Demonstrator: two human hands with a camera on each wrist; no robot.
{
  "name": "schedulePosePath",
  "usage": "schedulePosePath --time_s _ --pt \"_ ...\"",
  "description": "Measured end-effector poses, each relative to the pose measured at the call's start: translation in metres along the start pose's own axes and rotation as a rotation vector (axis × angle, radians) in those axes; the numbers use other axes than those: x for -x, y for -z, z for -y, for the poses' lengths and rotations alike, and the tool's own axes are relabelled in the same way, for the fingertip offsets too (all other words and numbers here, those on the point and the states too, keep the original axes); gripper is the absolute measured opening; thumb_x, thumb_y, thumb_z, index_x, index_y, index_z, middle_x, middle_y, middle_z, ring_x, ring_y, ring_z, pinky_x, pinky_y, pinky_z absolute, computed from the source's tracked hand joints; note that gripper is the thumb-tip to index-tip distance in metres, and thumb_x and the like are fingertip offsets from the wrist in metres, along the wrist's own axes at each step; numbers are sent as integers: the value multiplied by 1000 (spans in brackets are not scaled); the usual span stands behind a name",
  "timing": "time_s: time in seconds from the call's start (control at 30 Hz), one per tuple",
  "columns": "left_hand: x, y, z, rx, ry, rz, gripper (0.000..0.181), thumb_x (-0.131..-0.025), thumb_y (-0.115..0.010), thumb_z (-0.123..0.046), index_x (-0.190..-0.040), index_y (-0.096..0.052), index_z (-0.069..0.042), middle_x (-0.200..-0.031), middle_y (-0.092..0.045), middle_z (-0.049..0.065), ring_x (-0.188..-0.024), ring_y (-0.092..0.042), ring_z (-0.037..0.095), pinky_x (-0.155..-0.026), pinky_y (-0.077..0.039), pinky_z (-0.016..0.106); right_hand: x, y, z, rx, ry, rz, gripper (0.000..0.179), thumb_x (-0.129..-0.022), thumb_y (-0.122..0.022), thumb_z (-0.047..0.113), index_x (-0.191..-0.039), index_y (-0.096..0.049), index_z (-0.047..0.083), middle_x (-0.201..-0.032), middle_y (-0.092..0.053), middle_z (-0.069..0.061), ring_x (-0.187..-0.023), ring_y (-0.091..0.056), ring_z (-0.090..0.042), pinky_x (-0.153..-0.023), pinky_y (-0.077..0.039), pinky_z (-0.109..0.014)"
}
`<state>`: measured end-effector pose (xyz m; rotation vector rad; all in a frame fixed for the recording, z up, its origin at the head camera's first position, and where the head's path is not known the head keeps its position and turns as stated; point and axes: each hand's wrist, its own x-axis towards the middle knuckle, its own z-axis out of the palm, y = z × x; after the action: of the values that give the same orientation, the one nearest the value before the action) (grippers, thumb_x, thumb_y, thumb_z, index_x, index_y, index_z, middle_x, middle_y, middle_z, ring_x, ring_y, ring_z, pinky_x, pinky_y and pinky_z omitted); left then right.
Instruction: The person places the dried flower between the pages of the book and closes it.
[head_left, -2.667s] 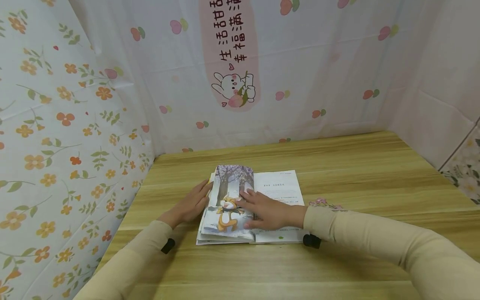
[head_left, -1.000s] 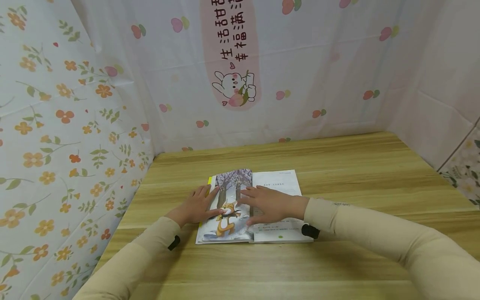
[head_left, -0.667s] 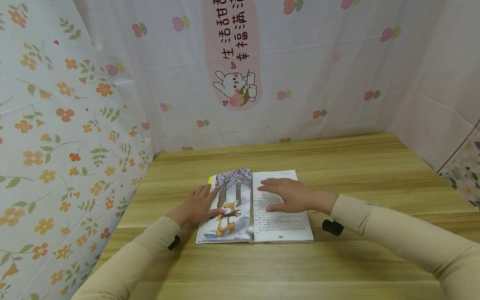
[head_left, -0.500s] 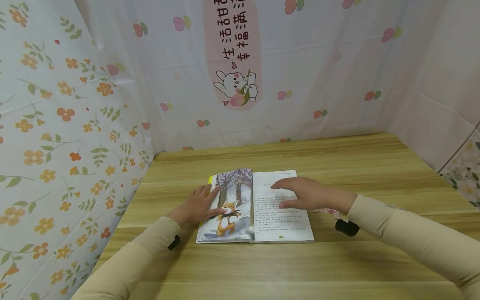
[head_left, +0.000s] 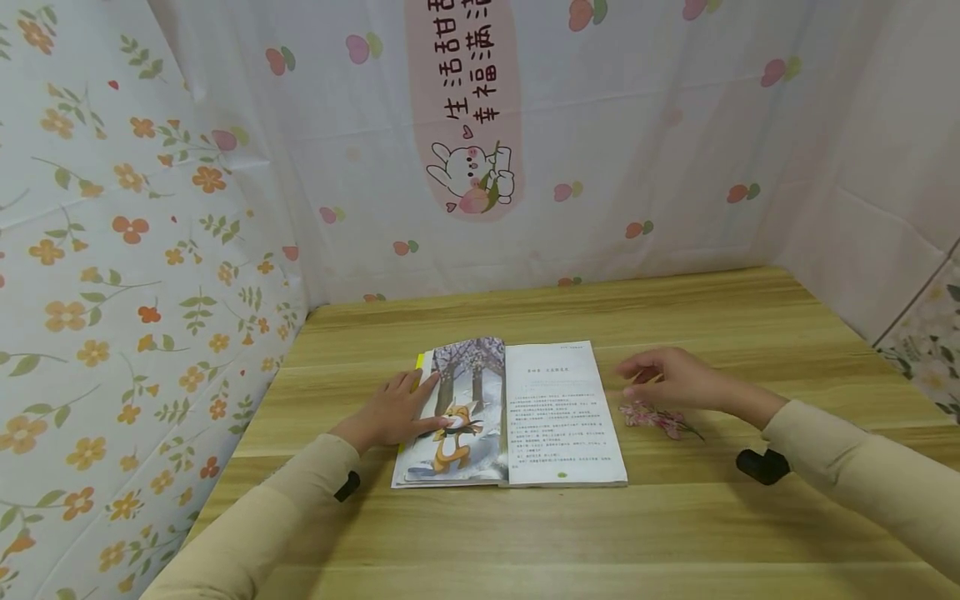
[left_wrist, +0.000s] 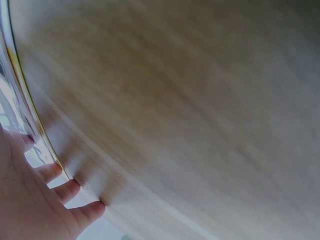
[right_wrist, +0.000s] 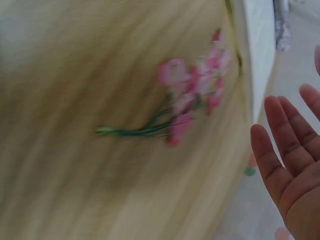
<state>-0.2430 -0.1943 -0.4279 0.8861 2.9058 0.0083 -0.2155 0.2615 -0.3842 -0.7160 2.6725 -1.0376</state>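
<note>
An open book (head_left: 558,425) lies on the wooden table, a fox picture on its left page and printed text on its right page. My left hand (head_left: 390,412) rests with spread fingers on the left page and its outer edge. In the left wrist view, the left hand's fingers (left_wrist: 65,190) reach over the book's edge toward the table. My right hand (head_left: 678,379) hovers to the right of the book, fingers relaxed and holding nothing. Just below it lies a sprig of pink flowers (head_left: 660,419). In the right wrist view, the pink flowers (right_wrist: 187,95) with green stems are apart from the right hand (right_wrist: 295,160).
A wooden table (head_left: 525,542) carries the book and flowers. Patterned cloth (head_left: 630,150) hangs behind it, and a floral cloth (head_left: 135,333) hangs along the left side. A black wrist strap piece (head_left: 762,467) shows under the right sleeve.
The left hand has moved onto the picture page, which lies flatter, and then stayed. The right hand has left the book and moved right, over to the flowers, which are now uncovered.
</note>
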Motion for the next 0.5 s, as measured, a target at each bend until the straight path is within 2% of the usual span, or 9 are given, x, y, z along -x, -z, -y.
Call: schedulePosePath --time_s 0.17,0.37,0.5 --pt "0 -2 1 11 15 -4 86 -93 -44 -67 -156 -22 -11 -149 -31 23 -136 -30 41 -105 -29 58 14 0 -15 -16 -18 -43 42 -91 -71 24 -119 -64 -6 -100 -69 -3 -89 -63 -18 -74 -53 -31" --pt "0 0 0 15 20 -3 86 -93 -45 -66 -155 -24 -11 -148 -32 23 -135 -31 41 -104 -30 58 29 -3 -35 -12 -74 -96 36 -87 -75 21 -114 -69 -2 -95 -67 -2 -83 -60 -15 -67 -51 -27" --pt "1 0 -1 18 24 8 86 -93 -44 -66 -155 -24 -11 -149 -31 23 -136 -31 41 -104 -30 58 40 -3 -48 -42 -67 -105 35 -85 -77 18 -112 -68 -3 -97 -68 -5 -80 -58 -10 -65 -49 -26"
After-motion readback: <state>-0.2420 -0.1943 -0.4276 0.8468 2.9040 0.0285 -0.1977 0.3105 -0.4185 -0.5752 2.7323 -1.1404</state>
